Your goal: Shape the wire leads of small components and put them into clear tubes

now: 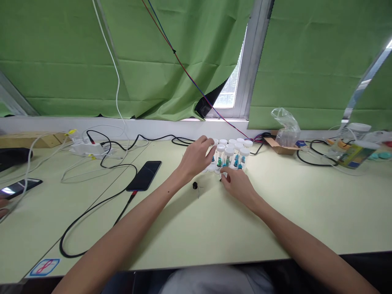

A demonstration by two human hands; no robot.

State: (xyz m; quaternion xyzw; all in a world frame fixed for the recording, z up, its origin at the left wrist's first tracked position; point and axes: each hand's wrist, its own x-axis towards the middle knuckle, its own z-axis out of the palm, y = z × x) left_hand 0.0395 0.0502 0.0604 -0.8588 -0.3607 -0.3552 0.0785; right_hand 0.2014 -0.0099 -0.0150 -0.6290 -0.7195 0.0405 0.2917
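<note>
A tight cluster of clear vials with white caps [229,152] stands on the table, each visible one holding a small blue or green piece. My left hand [198,156] is at the cluster's left side, its thumb and forefinger curled at a capped vial, partly hidden by the fingers. At the front of the cluster, my right hand [235,181] has its fingers pinched together low by the tabletop. A bit of something dark shows at those fingertips, too small to name. Nearer to me lie a small black knob-like piece [195,185] and a thin bent metal piece [199,192].
A black phone [144,175] with a cable lies left of my arm. Beyond it are a white power strip [87,148] and loose cables. Another person's hand [3,208] is at the far left by a second phone [21,188]. A cardboard box [280,148] stands right.
</note>
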